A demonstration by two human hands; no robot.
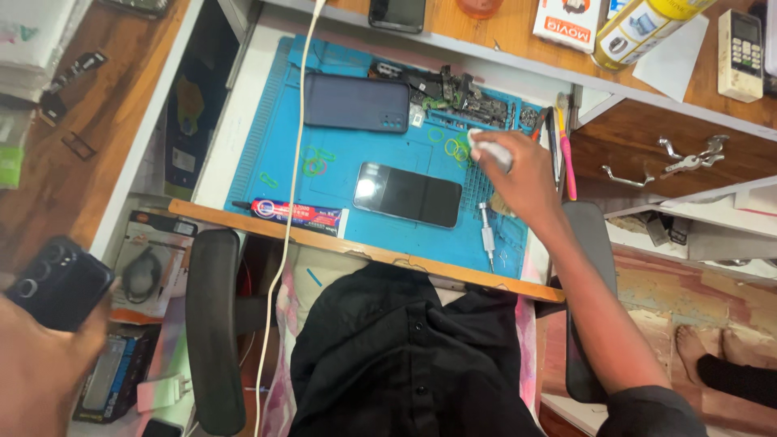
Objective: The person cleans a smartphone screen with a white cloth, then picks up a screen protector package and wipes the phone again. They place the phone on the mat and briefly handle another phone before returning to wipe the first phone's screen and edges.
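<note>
My right hand [518, 174] reaches over the right side of a blue work mat [340, 182] and holds a small white object [490, 148] above it. My left hand [36, 364] is low at the left edge, gripping a black phone [58, 282] with its camera side up. On the mat lie a dark phone face down [356, 103] and a phone with a black screen up [407, 194]. A silver screwdriver [486, 235] lies just below my right hand.
A red and blue tube [295, 213] lies at the mat's front edge. Small parts and green rubber bands are scattered on the mat. A white cable [293, 162] hangs down. Boxes, a remote [740, 53] and a spray can stand on the shelf. A drawer with keys [688, 162] is right.
</note>
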